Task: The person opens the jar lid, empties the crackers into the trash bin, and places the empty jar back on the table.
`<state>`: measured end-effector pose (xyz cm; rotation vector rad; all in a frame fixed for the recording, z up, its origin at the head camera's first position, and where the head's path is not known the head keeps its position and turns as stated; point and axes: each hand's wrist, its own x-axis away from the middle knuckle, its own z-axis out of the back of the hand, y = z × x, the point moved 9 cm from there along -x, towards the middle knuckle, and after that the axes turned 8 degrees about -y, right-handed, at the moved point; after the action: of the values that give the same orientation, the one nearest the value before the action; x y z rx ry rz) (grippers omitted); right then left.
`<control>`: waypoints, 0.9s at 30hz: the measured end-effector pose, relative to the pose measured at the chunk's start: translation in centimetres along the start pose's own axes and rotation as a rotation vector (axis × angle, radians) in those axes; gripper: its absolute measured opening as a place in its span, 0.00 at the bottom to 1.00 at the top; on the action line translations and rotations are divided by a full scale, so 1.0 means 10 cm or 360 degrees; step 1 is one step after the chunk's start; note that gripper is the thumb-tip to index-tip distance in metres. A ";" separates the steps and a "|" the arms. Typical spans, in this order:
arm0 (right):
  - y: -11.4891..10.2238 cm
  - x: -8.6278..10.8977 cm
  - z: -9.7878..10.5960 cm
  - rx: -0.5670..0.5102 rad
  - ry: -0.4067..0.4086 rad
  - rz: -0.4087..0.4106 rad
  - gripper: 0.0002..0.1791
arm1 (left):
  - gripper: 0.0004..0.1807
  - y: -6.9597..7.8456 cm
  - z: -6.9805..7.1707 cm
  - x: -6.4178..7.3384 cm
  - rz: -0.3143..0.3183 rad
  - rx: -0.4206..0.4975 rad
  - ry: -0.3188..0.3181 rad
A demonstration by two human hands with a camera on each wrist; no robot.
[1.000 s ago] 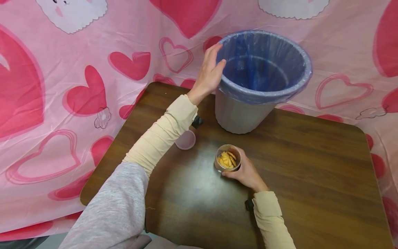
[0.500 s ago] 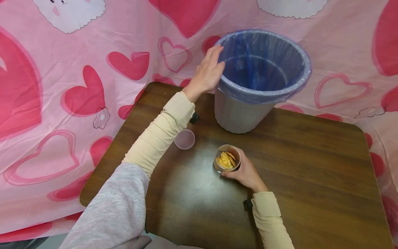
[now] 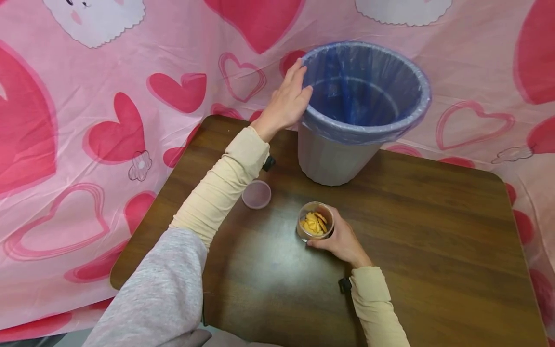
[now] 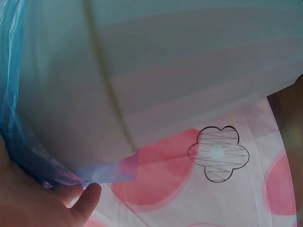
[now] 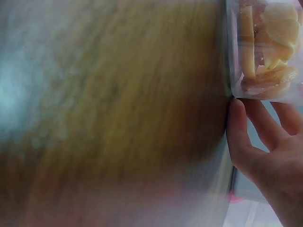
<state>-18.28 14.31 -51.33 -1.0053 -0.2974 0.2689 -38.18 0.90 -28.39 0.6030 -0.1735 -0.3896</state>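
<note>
My left hand [image 3: 284, 103] lies with its fingers extended against the outer left side of the trash can [image 3: 334, 161], fingertips at the rim. A blue plastic liner [image 3: 368, 136] is folded over that rim. In the left wrist view the fingers lie beside the liner [image 4: 12, 113], under the can's pale wall [image 4: 165, 75]. My right hand [image 3: 340, 241] grips a clear round jar [image 3: 301, 220] from its right side, thumb toward the front. Yellow ridged crackers [image 3: 313, 224] fill part of the jar, which is lidless and upright near the table's middle.
A round translucent pinkish lid [image 3: 257, 195] lies on the brown wooden table [image 3: 442, 231], beside the left forearm. Pink fabric [image 3: 182, 38] printed with hearts hangs behind and at both sides of the table.
Hands, jar and trash can keep nearly the same places. The left fingertips have shifted slightly along the can's rim, and the head view has drifted a little.
</note>
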 end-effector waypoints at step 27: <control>-0.39 0.14 0.15 -0.0103 0.0220 0.0031 0.51 | 0.31 0.02 0.00 0.01 0.0031 -0.0064 -0.0052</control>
<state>-17.17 14.00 -47.07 -1.0858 -0.1720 0.2073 -37.97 1.02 -28.23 0.5555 -0.2023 -0.3832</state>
